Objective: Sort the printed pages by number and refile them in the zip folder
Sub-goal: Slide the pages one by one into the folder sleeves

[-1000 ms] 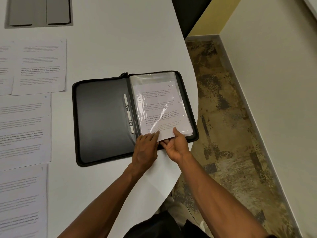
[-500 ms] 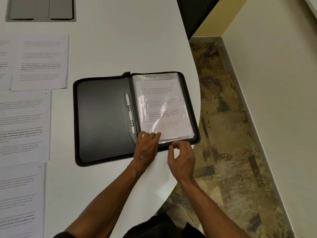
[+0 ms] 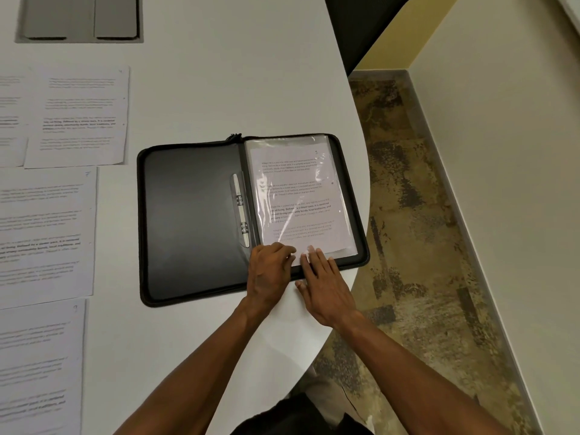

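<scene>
A black zip folder (image 3: 188, 221) lies open on the white table. Its right half holds clear plastic sleeves with a printed page (image 3: 298, 196) inside the top one. My left hand (image 3: 270, 274) rests on the bottom edge of the sleeves, fingers bent on the plastic. My right hand (image 3: 323, 284) lies beside it with straight fingers pressing the sleeve's lower edge. Several loose printed pages lie at the left of the table, among them one (image 3: 78, 117) at the back, one (image 3: 47, 233) in the middle and one (image 3: 37, 368) nearest me.
The curved table edge (image 3: 361, 171) runs just right of the folder, with patterned carpet (image 3: 414, 246) below. A grey recessed panel (image 3: 80, 18) sits at the back left of the table. A dark chair back (image 3: 361, 23) stands beyond the table.
My right hand let go of the page's bottom edge, drew back, then came forward flat onto the sleeve. The page now sits fully inside the sleeve. My left hand stayed put.
</scene>
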`<state>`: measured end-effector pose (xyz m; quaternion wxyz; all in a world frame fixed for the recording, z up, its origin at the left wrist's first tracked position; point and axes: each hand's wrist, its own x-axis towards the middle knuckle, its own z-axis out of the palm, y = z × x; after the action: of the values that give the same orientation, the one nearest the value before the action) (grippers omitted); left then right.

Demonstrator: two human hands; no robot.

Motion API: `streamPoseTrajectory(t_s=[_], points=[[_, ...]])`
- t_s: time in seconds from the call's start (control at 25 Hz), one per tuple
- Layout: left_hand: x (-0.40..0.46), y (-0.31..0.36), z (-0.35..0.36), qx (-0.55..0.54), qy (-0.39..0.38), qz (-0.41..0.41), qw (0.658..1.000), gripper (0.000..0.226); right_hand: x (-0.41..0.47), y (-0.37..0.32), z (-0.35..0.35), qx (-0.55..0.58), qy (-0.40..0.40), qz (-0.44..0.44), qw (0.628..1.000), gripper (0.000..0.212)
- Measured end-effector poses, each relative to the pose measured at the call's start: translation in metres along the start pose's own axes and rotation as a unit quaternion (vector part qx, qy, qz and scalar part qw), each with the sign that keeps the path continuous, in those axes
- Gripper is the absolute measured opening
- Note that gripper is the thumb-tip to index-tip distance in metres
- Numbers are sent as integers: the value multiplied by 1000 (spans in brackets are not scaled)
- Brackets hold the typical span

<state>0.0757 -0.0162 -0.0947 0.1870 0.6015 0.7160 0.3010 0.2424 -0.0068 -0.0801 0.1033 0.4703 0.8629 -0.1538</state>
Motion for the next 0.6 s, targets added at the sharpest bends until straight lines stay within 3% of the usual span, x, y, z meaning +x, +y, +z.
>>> streamPoseTrajectory(t_s=[0.36, 0.6], points=[[-1, 4, -5, 5, 0, 44, 999, 22, 28, -3, -6, 36, -19, 16, 999, 72], [-5, -1, -7, 14, -71, 34, 997, 22, 12, -2, -4, 40, -26, 7, 999, 72]])
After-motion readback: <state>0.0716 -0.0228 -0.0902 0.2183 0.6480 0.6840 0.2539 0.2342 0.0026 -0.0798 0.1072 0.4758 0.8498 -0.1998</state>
